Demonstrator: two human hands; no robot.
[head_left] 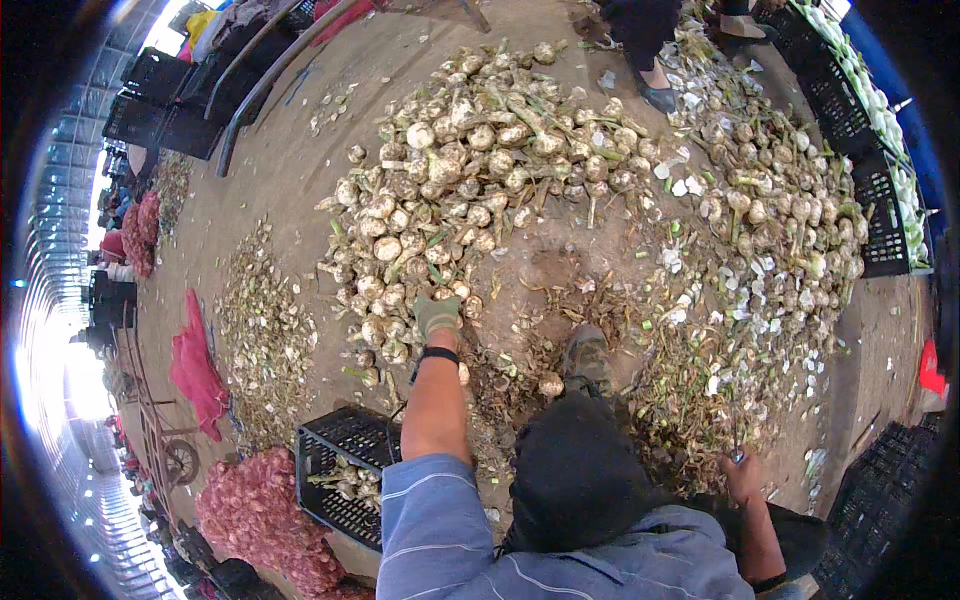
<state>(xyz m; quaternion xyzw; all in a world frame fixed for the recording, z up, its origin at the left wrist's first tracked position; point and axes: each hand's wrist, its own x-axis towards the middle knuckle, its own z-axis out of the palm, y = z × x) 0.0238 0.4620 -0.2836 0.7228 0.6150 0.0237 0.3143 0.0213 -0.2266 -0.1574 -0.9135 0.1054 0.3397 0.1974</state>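
Left hand: In a grey-green fabric glove, the left hand [438, 315] reaches into the near edge of the main heap; its fingertips are lost among the bulbs, so whether it grips one cannot be told.
Right hand: The bare right hand [742, 478] is closed around a slim tool with a shiny end [738, 456], its full shape hard to make out.
Garlic: Round, soil-streaked, cream-white garlic bulbs with stubby stalks [470, 150] lie in two heaps on the brown earthen floor [290, 200], one ahead, the other [790, 205] to the right; too many overlap to count.
Scraps: Papery white skins and dry, shredded tan-green trimmings [690, 400] spread around one mottled shoe [590, 358].
Crates: One black latticed plastic crate [340, 425] stands by the left forearm, some bulbs inside; at least two more [884, 215], cut by the lens rim, line the right.
Bags: Bulging red mesh sacking [265, 515] sits lower left, its lower part cut off.
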